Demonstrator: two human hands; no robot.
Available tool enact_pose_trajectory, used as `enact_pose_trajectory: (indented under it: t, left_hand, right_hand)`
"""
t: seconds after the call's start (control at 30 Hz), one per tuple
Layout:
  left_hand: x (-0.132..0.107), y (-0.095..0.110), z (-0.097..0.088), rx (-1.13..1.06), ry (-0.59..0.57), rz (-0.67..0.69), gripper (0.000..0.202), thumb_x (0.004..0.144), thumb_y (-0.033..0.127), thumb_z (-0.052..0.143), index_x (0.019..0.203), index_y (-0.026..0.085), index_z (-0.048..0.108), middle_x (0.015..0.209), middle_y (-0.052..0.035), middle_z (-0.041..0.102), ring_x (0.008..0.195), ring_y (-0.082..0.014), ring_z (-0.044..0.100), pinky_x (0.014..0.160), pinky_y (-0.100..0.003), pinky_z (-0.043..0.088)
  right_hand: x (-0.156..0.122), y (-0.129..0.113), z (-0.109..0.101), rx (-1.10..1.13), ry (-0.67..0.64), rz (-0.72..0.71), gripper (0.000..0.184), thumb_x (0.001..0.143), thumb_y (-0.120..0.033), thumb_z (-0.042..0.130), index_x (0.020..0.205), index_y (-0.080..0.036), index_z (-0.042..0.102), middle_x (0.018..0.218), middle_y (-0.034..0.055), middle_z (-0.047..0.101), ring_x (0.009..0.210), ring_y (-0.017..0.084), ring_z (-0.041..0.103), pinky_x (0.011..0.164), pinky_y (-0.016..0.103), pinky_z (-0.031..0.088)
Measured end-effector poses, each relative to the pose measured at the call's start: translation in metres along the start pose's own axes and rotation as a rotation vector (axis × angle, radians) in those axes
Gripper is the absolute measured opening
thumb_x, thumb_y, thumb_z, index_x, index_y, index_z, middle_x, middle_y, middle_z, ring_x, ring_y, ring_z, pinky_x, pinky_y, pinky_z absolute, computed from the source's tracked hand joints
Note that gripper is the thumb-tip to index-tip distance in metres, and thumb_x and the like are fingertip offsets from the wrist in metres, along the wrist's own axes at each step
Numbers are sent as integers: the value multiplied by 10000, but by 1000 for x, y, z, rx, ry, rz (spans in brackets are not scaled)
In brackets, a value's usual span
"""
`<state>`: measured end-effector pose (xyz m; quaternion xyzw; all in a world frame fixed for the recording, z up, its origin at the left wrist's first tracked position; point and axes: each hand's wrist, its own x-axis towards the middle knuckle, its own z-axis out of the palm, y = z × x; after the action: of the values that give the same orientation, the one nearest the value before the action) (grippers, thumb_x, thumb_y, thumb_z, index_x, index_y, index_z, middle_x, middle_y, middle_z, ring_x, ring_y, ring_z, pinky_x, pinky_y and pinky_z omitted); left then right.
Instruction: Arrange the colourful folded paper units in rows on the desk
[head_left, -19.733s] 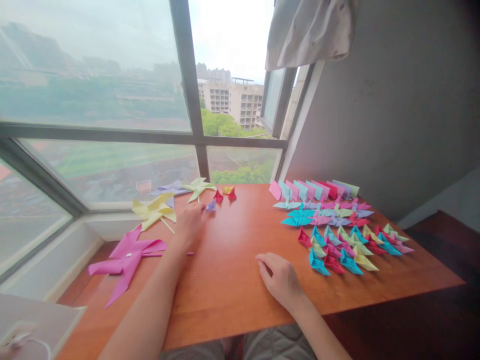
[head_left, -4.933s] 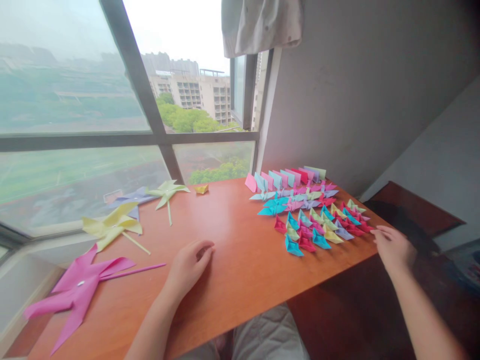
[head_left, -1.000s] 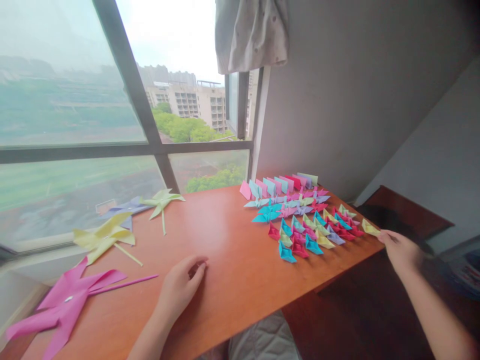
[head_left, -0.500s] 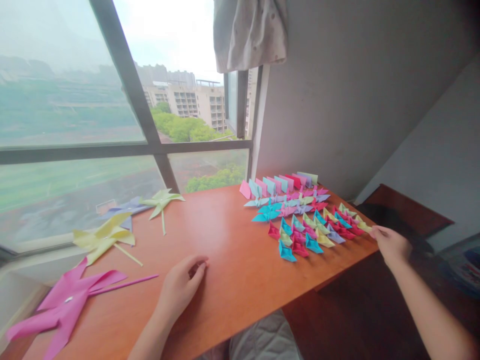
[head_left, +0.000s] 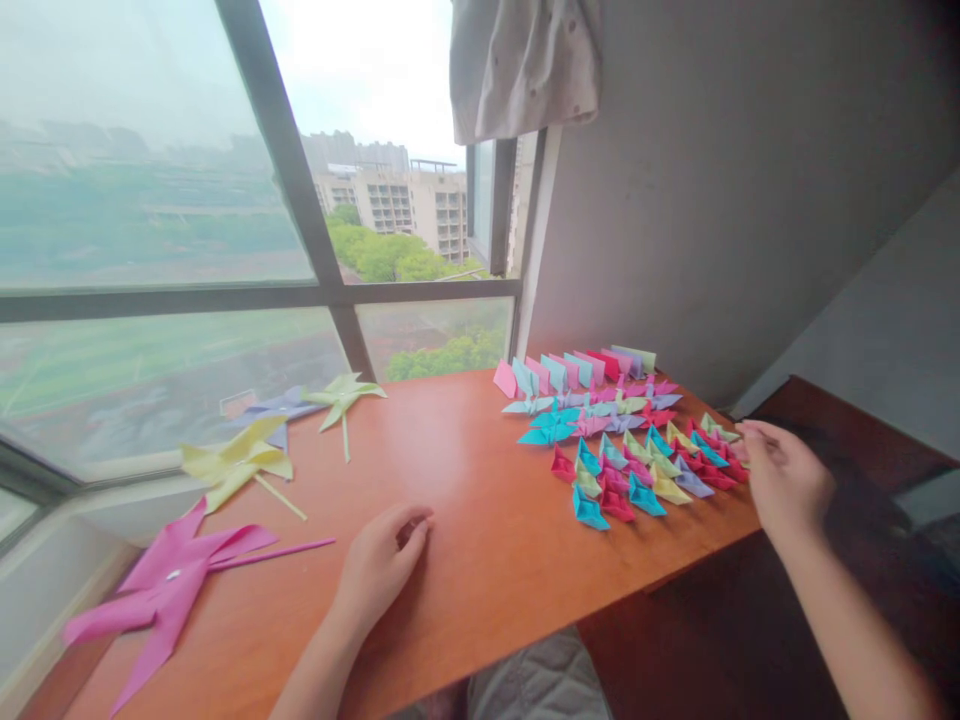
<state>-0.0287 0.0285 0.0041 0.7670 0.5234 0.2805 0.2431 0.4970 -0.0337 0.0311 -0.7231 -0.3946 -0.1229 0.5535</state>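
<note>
My left hand (head_left: 386,560) rests on the table with its fingers loosely curled in and nothing visible in them. At the right end of the paper boats, my right hand (head_left: 791,480) hovers with thumb and fingers pinched. What lies between its fingertips is hidden. Rows of small folded paper boats, among them a blue boat (head_left: 591,510), a yellow boat (head_left: 669,486) and a lilac boat (head_left: 694,478), spread to the left of that hand. Behind the boats are folded paper cranes, such as a blue crane (head_left: 551,425). Upright folded papers (head_left: 555,374) line the back.
On the left of the wooden table (head_left: 465,590) lie paper pinwheels: a magenta pinwheel (head_left: 171,580), a yellow pinwheel (head_left: 238,462), a lilac pinwheel (head_left: 281,410) and a pale green pinwheel (head_left: 343,398). A window (head_left: 431,290) borders the table's far side. A grey wall (head_left: 675,200) rises behind the boats.
My right hand has moved up from the front right of the boats. The yellow boat it was pinching no longer shows. My left hand stays put; the view has turned slightly left.
</note>
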Motion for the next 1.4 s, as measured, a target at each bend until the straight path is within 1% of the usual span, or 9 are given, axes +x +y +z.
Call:
enact_pose_trajectory:
  t: [0.07,0.2,0.33,0.43,0.53,0.7,0.9,1.2,1.4]
  left_hand:
    - [0,0,1,11,-4,-8,264,880,346,511,961,203,719,852,-50,754,754,-216,684,683,-301,525]
    - [-3,0,2,-24,19,-28,245,878,305,524,974,192,719,854,-51,754,747,-205,678,673,-288,514]
    - [-5,-1,2,-96,39,-28,213,868,253,537,962,202,720,882,-41,763,770,-197,688,679,-273,514]
    - [-5,-2,3,-116,44,-23,220,878,224,517,968,206,717,908,-32,764,786,-187,686,720,-275,518]
    - [-6,-2,4,-136,49,-17,224,873,203,516,969,208,718,937,-29,764,822,-184,685,758,-275,517]
    - [-5,0,2,-167,69,-27,229,864,200,519,974,202,719,923,-26,761,803,-176,682,751,-270,515]
    - [-13,6,-9,-194,124,-64,241,874,224,488,962,180,708,886,-45,754,782,-181,688,692,-265,519]
    - [-92,-11,-31,-149,237,-171,199,878,306,544,907,184,699,781,-31,735,669,-177,681,601,-247,523]
    - [-99,-12,-30,-119,270,-110,179,888,271,528,910,196,688,772,-15,728,660,-167,682,599,-235,532]
  right_hand:
    - [-26,-55,24,191,-168,53,327,856,-430,582,1017,-169,696,945,142,735,731,207,709,631,293,539]
    - [-100,-160,79,425,-575,-27,282,881,-400,546,1024,-205,692,969,79,732,756,187,694,709,311,564]
    - [-172,-218,134,434,-884,-177,258,858,-313,552,1014,-207,729,966,72,738,770,178,683,678,281,557]
    - [-206,-231,165,389,-972,-245,238,816,-266,593,991,-216,746,903,57,746,759,173,676,674,271,545]
    - [-220,-229,179,364,-988,-265,228,802,-212,596,969,-211,751,914,56,747,793,175,677,724,278,535]
    - [-222,-224,178,331,-1016,-288,228,821,-142,558,944,-188,745,942,57,741,824,162,668,772,267,508]
    - [-225,-236,178,260,-1076,-357,198,876,-207,551,970,-181,723,898,51,724,790,160,643,733,262,480]
    - [-248,-297,204,231,-1291,-676,216,890,-250,559,1042,-201,705,1028,44,706,924,155,635,814,246,459]
    - [-274,-336,221,239,-1365,-846,227,897,-277,533,1030,-215,706,1050,49,678,874,165,640,777,261,470]
